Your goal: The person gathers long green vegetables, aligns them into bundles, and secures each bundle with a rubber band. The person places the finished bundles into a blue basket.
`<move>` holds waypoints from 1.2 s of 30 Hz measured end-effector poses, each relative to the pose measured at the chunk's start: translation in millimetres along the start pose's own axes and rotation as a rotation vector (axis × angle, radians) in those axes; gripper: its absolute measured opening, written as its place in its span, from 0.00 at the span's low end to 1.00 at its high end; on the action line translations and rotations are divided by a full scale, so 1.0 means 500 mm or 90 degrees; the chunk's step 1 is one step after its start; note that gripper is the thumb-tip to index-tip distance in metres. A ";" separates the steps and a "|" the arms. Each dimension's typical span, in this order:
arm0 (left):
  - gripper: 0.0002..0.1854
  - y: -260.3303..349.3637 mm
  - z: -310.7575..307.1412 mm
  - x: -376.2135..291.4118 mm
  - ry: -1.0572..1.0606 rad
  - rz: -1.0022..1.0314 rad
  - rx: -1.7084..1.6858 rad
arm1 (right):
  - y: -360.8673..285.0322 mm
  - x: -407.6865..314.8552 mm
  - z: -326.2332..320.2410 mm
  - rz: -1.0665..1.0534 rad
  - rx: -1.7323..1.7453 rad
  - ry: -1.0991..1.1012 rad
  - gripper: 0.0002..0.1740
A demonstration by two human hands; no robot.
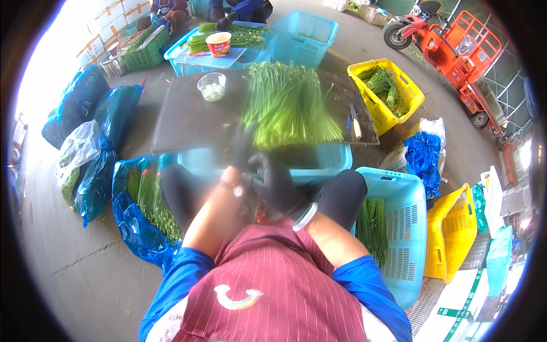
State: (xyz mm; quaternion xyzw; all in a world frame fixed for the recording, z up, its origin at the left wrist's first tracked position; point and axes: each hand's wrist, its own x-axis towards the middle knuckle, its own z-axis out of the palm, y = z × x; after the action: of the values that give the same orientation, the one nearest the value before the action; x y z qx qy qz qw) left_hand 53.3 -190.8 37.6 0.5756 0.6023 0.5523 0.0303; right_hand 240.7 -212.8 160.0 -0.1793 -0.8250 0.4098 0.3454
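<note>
A large heap of green flowering stalks, perhaps garlic chives (290,102), lies on the dark board (188,111), its lower ends towards me. My left hand (243,147), in a dark glove and blurred, is just below the heap's left corner. Close beside it is my right hand (275,181), gloved too, with fingers curved. Whether either hand holds something cannot be made out. A clear plastic cup (212,87) with pale contents stands on the board's left part. On its right part lie a knife with a pale handle (356,124) and a small blue object (348,124).
Light-blue crates (401,175) sit under the board's near edge and at my right. A blue bag (122,205) of bundled stalks lies at my left. Yellow crates (357,72) stand at right. Beyond the board, co-workers' gloved hands (226,21) are near more stalks. A red cargo tricycle (453,51) is parked behind.
</note>
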 end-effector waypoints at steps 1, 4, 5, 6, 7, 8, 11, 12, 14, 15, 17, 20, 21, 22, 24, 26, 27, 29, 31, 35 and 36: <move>0.37 0.017 0.002 0.008 0.036 0.055 0.017 | 0.009 0.003 -0.010 -0.018 -0.056 0.031 0.19; 0.32 -0.020 -0.004 0.031 0.072 -0.183 -0.330 | 0.009 0.031 0.007 0.019 -0.156 0.049 0.23; 0.30 -0.052 -0.020 0.030 0.136 -0.307 -0.523 | -0.002 0.046 0.034 0.040 -0.168 0.040 0.25; 0.29 -0.079 -0.037 0.025 0.202 -0.341 -0.563 | -0.009 0.059 0.053 0.055 -0.116 0.049 0.20; 0.30 -0.071 -0.043 0.039 0.242 -0.277 -0.449 | 0.006 0.066 0.068 0.078 -0.111 0.022 0.17; 0.32 -0.062 -0.060 0.048 0.318 -0.296 -0.519 | 0.019 0.072 0.089 0.101 -0.103 -0.007 0.15; 0.37 0.129 -0.098 0.126 0.578 -0.536 -1.149 | 0.029 0.047 0.080 0.117 -0.227 -0.103 0.18; 0.39 0.138 -0.119 0.116 0.563 -0.463 -1.186 | 0.012 0.028 0.094 0.082 -0.224 -0.150 0.19; 0.37 0.111 -0.156 0.076 0.431 -0.278 -0.798 | -0.018 -0.010 0.126 0.067 -0.168 -0.216 0.22; 0.35 0.109 -0.172 0.057 0.357 -0.265 -0.694 | -0.034 -0.023 0.139 0.089 -0.119 -0.231 0.24; 0.35 0.105 -0.173 0.031 0.222 -0.219 -0.497 | -0.052 -0.035 0.135 0.129 -0.060 -0.263 0.26; 0.29 0.104 -0.156 0.051 0.127 -0.262 -0.370 | 0.027 -0.050 0.177 0.099 0.072 -0.268 0.25; 0.27 0.088 -0.156 0.052 0.107 -0.295 -0.339 | 0.023 -0.050 0.166 0.100 0.066 -0.267 0.24; 0.25 0.071 -0.160 0.050 0.088 -0.329 -0.306 | 0.001 -0.048 0.134 0.101 0.061 -0.268 0.24; 0.18 0.008 -0.171 0.054 0.092 -0.364 -0.251 | 0.030 -0.034 0.097 0.096 0.011 -0.298 0.22; 0.17 -0.066 -0.171 0.072 -0.007 -0.343 -0.147 | 0.144 -0.011 0.096 0.151 0.001 -0.293 0.20; 0.17 -0.106 -0.178 0.055 -0.047 -0.348 -0.086 | 0.117 0.020 0.055 0.186 -0.089 -0.297 0.18; 0.25 -0.101 -0.141 0.082 -0.139 -0.343 0.016 | 0.154 0.071 0.006 0.149 -0.071 -0.162 0.17; 0.33 -0.113 -0.117 0.098 -0.221 -0.270 0.255 | 0.181 0.133 -0.023 0.149 -0.049 -0.093 0.16; 0.48 -0.086 -0.039 0.144 -0.243 -0.276 0.367 | 0.290 0.238 -0.093 0.117 -0.189 0.048 0.16; 0.49 -0.113 -0.028 0.149 -0.188 -0.351 0.318 | 0.341 0.255 -0.107 0.072 -0.259 0.104 0.16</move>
State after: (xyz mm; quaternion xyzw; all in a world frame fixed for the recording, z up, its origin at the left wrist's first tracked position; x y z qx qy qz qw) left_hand -18.3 -130.3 48.2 0.4554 0.8390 0.2713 0.1227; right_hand 192.3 -7.3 100.4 -0.3241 -0.8487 0.2377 0.3437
